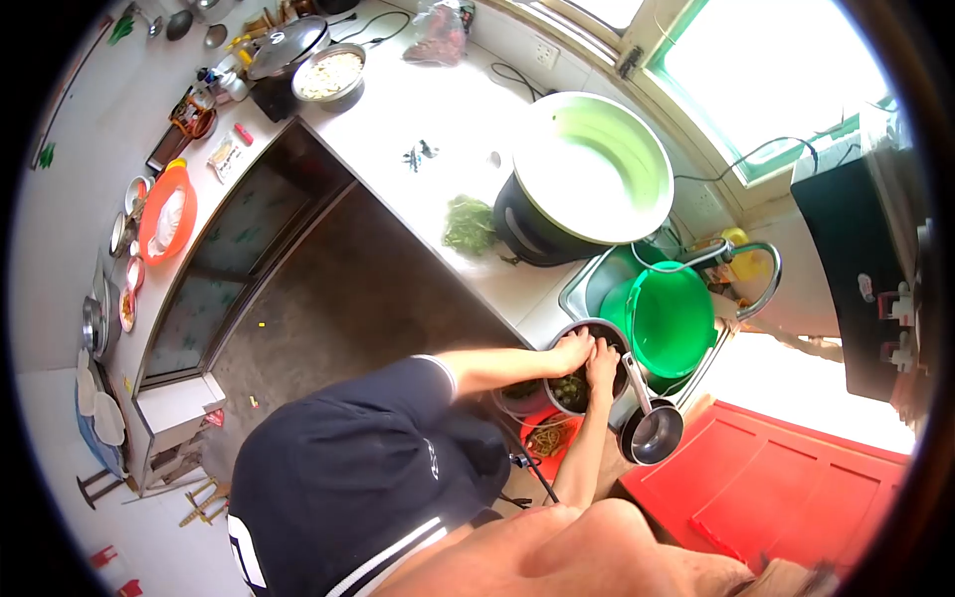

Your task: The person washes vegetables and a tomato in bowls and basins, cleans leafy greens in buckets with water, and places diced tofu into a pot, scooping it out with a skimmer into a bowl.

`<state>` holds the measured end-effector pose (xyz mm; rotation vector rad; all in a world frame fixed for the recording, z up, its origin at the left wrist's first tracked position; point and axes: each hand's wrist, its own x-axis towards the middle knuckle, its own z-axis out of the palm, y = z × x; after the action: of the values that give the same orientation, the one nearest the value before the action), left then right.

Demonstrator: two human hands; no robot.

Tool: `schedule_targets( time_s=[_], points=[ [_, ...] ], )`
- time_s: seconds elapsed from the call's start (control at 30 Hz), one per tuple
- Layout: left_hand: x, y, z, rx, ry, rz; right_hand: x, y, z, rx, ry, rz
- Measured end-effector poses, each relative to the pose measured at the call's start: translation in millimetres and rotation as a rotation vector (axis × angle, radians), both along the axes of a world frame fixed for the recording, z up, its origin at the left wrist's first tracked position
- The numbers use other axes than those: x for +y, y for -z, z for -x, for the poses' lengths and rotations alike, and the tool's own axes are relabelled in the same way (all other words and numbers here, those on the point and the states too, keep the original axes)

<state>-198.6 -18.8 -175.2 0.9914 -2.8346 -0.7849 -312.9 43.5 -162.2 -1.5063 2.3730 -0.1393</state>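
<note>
The left hand (573, 350) and right hand (601, 363) are side by side in the pot (621, 344), over the greens (570, 392); whether the fingers grasp any, I cannot tell. Just beyond both hands stands the bucket (678, 316); the pan (653, 438) sits to their right.

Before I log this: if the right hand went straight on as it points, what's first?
The right hand would likely meet the metal pot's far wall; if angled downward, the dark greens inside. Fingertip depth is unclear.
</note>
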Motion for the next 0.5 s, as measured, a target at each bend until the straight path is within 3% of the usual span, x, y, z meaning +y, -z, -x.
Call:
schedule_targets(
  time_s=[0.13,0.23,0.27,0.33,0.4,0.43,0.47,0.5],
  points=[
    [5,-38,-29,-0.079,-0.015,-0.179,9,-12,-13,-0.203,0.027,0.148],
    [6,-11,-26,-0.278,0.194,0.026,-7,-24,-31,-0.042,0.095,-0.143],
    [10,-9,-22,-0.227,0.098,0.037,-10,-16,-29,-0.008,0.12,-0.192],
    [21,58,-2,-0.017,-0.17,-0.277,10,39,-10,0.098,-0.052,-0.076],
    [4,11,-7,-0.003,-0.107,-0.248,-5,-5,-15,-0.119,0.159,-0.165],
    [1,38,-8,0.188,-0.057,-0.195,-3,-10,-11,-0.101,0.088,-0.075],
    [-1,54,-3,0.209,-0.032,-0.233,-4,-21,-7,-0.177,0.078,-0.065],
    [-5,38,-4,0.138,-0.069,-0.308,-5,-22,-5,-0.231,0.075,-0.055]
  ],
)
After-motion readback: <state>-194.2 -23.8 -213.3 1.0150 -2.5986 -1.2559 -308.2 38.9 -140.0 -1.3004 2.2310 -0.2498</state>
